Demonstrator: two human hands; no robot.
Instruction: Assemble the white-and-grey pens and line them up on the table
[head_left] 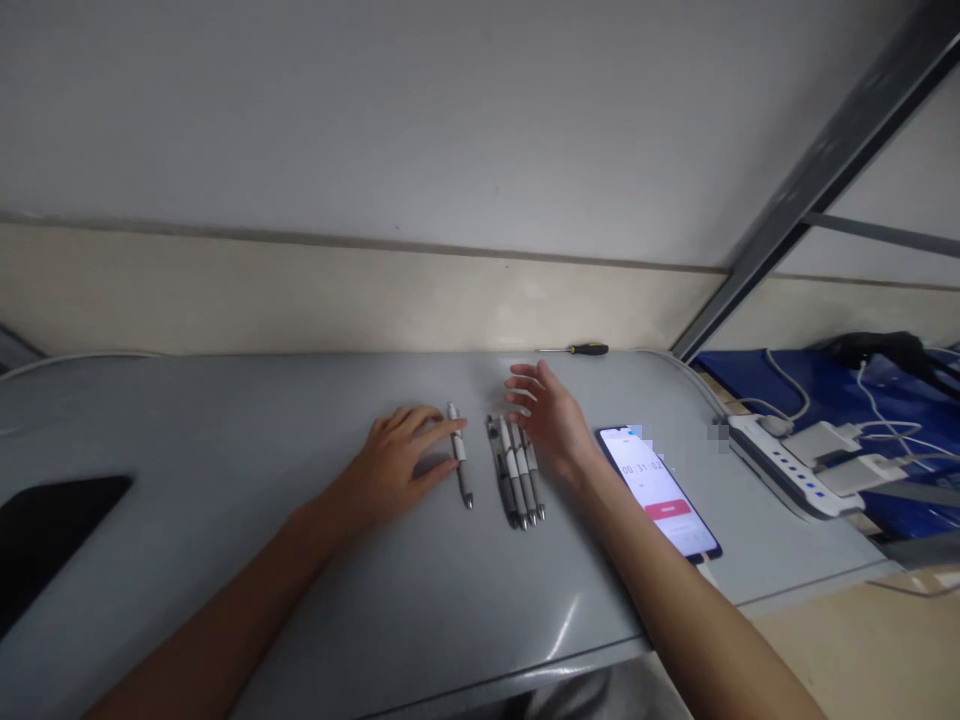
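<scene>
A single white-and-grey pen (461, 470) lies lengthwise on the grey table (300, 620). My left hand (401, 455) is at its left side, thumb and index finger apart, their tips at the pen's barrel; I cannot tell whether they press on it. To the right, several pens (517, 475) lie side by side in a row, most of them white and grey, with a darker one at the left end. My right hand (551, 415) is over the right upper end of this row, its fingers loosely bent and spread, holding nothing. It partly hides the pens' upper ends.
A lit phone (660, 490) with a timer lies right of my right forearm, a cable at its lower end. Beyond it is a power strip (795, 468) with plugged chargers. A screwdriver (589, 349) lies by the wall. A black flat object (60, 535) is at left.
</scene>
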